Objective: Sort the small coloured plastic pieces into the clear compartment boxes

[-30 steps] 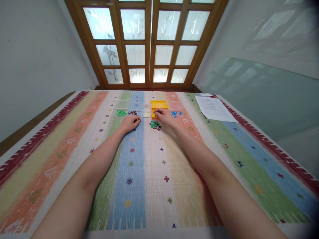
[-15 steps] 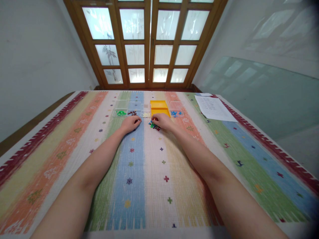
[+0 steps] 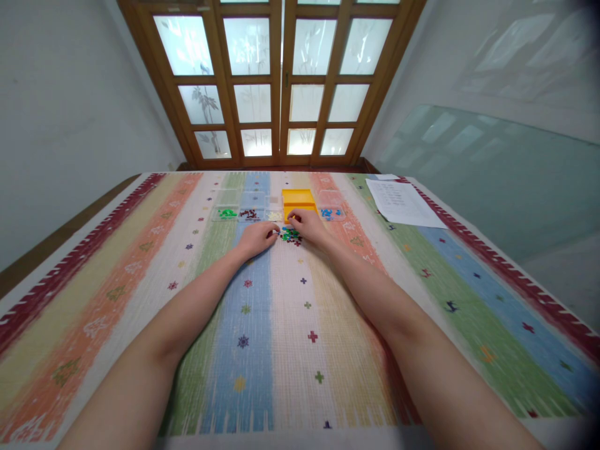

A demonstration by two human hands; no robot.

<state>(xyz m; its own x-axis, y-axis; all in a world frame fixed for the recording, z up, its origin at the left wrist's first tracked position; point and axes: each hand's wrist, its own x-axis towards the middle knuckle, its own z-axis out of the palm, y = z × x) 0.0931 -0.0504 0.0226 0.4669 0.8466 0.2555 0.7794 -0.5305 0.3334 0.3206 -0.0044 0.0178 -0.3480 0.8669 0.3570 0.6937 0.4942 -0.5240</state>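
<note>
A mixed pile of tiny green, blue and dark red pieces (image 3: pixel 291 237) lies on the tablecloth between my hands. At its left edge is my left hand (image 3: pixel 260 237), thumb and fingertips drawn together; anything in them is too small to make out. My right hand (image 3: pixel 308 226) is over the pile's back right side, by the front of an open yellow box (image 3: pixel 300 196). Its fingers are pinched, and I cannot see what they hold. Clear boxes behind my hands hold green pieces (image 3: pixel 227 213), dark red pieces (image 3: pixel 249 214), pale yellow pieces (image 3: pixel 275 215) and blue pieces (image 3: pixel 330 213).
A striped, patterned tablecloth (image 3: pixel 244 375) covers the table. Printed white paper (image 3: pixel 405 203) lies at the back right. Beyond the table stand wooden doors with frosted panes (image 3: pixel 307 103); a glass panel (image 3: pixel 492 181) leans at the right wall.
My left hand has moved right, from in front of the dark red pieces to the pile's left edge. My right hand has shifted slightly up and right, uncovering more of the pile.
</note>
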